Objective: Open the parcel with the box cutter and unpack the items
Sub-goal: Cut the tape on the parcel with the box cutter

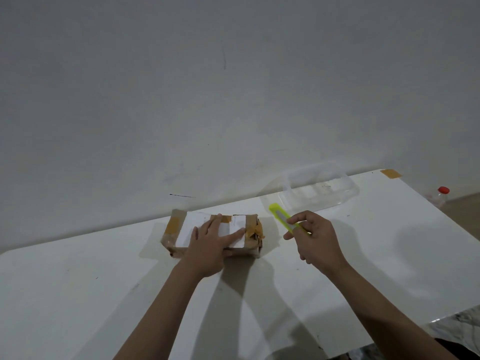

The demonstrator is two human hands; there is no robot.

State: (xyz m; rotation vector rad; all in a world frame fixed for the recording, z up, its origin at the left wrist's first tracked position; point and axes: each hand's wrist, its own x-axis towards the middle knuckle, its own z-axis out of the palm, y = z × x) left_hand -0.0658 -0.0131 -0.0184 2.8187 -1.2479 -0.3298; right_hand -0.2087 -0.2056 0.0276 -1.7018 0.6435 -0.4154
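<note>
So the count here is pretty short: one parcel (213, 232), one box cutter (285, 220), one clear plastic container (319, 188), and one little bottle with a red cap (440, 196). The parcel is a brown cardboard box wrapped in tan tape with a white label across the top, and it looks sealed, tape all crinkly at the right end. It sits near the back edge of the surface (104, 294), close to the wall (233, 87).

The surface is glossy white with a few scuffs, plus a piece of tan tape (390, 173) stuck on its far right corner. The clear container sits behind the cutter, up against the wall. The bottle is off past the right edge, apparently down on the floor. The wall is plain off-white with a couple of dark marks.

Both bare arms reach in from the bottom. The left hand (211, 242) lies flat, fingers spread, palm down on top of the parcel. The right hand (315, 239) is just right of the parcel, curled around the lime-green cutter, holding it above the surface with the far end pointing up and left. Can't tell if the blade is out.
</note>
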